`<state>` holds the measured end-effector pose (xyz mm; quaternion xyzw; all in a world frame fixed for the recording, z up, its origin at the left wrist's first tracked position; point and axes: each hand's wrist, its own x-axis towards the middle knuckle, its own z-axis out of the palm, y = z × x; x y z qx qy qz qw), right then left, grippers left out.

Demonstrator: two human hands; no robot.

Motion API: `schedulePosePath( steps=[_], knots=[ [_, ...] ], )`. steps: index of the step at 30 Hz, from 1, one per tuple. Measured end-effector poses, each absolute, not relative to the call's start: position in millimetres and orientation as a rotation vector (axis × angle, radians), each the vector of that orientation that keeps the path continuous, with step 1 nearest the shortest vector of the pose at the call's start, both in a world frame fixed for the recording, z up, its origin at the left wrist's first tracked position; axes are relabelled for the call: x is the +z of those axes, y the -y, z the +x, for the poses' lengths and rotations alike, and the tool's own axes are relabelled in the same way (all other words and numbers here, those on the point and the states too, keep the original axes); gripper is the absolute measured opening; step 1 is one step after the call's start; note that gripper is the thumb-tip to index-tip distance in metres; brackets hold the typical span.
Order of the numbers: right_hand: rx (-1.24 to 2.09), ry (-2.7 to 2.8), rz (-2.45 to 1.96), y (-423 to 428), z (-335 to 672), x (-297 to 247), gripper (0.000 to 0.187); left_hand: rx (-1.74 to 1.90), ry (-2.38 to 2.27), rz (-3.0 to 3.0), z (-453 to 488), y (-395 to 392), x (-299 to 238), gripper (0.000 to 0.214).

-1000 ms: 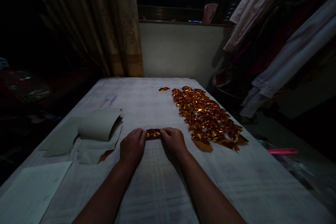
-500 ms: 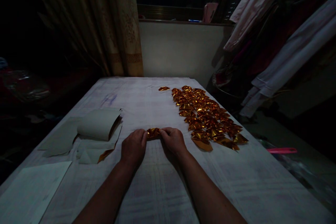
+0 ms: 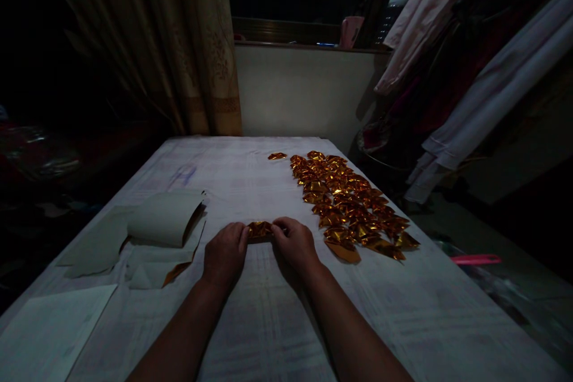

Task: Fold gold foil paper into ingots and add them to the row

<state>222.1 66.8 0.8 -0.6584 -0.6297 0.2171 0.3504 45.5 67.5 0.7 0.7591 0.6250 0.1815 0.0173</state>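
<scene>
Between my two hands, over the middle of the table, is a small folded piece of gold foil paper (image 3: 259,230). My left hand (image 3: 226,250) is closed on its left end, thumb along the near side. Its right end is pinched by my right hand (image 3: 295,243), with the thumb and bent fingers together. The fingertips partly hide both ends of the foil. Right of my hands lies a large cluster of folded gold foil pieces (image 3: 342,191). One single gold foil piece (image 3: 277,156) lies apart from them near the far edge.
Grey-backed foil sheets (image 3: 161,218), some curled, lie on the left of the cloth-covered table (image 3: 268,322). A pale paper sheet (image 3: 49,328) is at the near left. Clothes (image 3: 483,95) hang at right, a curtain (image 3: 201,59) at the back left. A pink cup (image 3: 351,31) stands on the sill.
The foil's near side now shows a plain brownish strip below the shiny part. Both hands keep their hold, the right fingers slightly shifted. The whole view has tilted a little.
</scene>
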Motion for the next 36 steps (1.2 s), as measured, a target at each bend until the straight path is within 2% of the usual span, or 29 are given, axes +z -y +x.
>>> schedulePosePath(
  steps=[6,11,20,29,36],
  knots=[
    [0.395,1.866,-1.846,-59.3,221.5,11.9,0.015,0.658,-1.905,2.312,43.3,-69.5,-1.2,0.029],
    [0.312,1.903,-1.937,-70.1,223.7,23.7,0.014,0.939,-1.787,2.012,35.4,-76.7,-0.2,0.038],
    [-0.234,1.833,-2.109,-192.3,261.8,73.4,0.020,1.324,-1.514,1.180,21.9,-94.9,-9.1,0.066],
    [-0.270,1.787,-2.173,-290.8,277.6,43.6,0.022,1.371,-1.486,0.967,23.6,-92.8,-11.3,0.073],
    [-0.278,1.833,-2.203,-327.2,280.7,26.0,0.024,1.301,-1.452,0.989,19.6,-91.0,-18.6,0.073]
  ],
)
